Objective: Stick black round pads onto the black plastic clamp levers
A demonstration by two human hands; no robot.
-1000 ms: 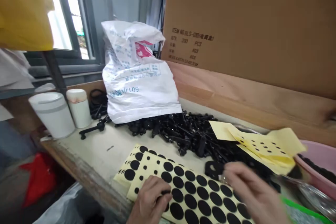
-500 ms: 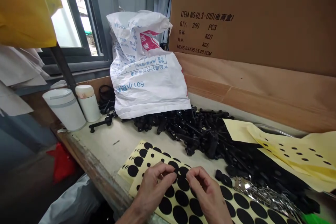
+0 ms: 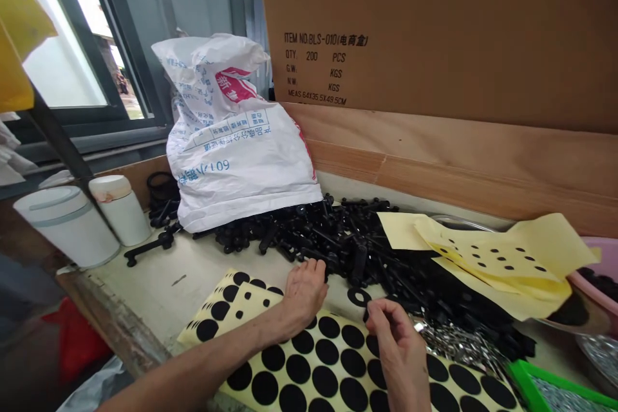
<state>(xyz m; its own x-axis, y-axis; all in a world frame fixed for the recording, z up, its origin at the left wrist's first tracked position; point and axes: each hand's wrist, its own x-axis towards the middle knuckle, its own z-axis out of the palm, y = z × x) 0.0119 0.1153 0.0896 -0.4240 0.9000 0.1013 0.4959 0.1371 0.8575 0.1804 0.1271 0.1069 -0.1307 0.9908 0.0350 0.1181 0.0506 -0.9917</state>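
Note:
My left hand (image 3: 305, 293) has its fingers curled downward at the near edge of a pile of black plastic parts (image 3: 333, 238). The back of the hand hides its fingertips and whatever they hold. Between thumb and fingertips, my right hand (image 3: 400, 344) pinches a thin black ring sticker (image 3: 352, 302) with a round hole in it. Beneath both hands lies a yellow backing sheet (image 3: 284, 380) with rows of black round stickers. Another sticker sheet (image 3: 218, 291) shows at its left end.
Small metal parts (image 3: 458, 335) lie right of my right hand, with a green tray (image 3: 555, 386) beyond. Yellow sheets (image 3: 497, 251) sit at the right, near a pink basin (image 3: 599, 283). Behind the pile stand a white sack (image 3: 241, 174), two cups (image 3: 67, 232) and a large carton (image 3: 434, 45).
My left hand has moved away from my right hand, forward to the black parts. The ring sticker now shows in my right hand, just above the sheet. The view has turned right.

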